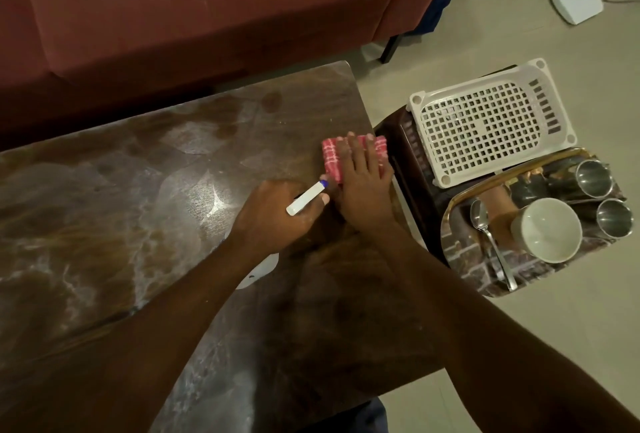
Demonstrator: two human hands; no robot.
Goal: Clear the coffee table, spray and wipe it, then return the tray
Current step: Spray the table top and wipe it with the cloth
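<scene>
Pressing flat on folded checked cloth (349, 159), right hand (363, 186)

No legible text or labels

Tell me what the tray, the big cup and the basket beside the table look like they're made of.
Tray: likely polished metal, since it mirrors the things on it and has a bright rim. Cup: probably glazed ceramic, off-white, smooth and thick-walled. Basket: looks like moulded white plastic, matte, with a regular grid of holes and slotted sides.
</scene>
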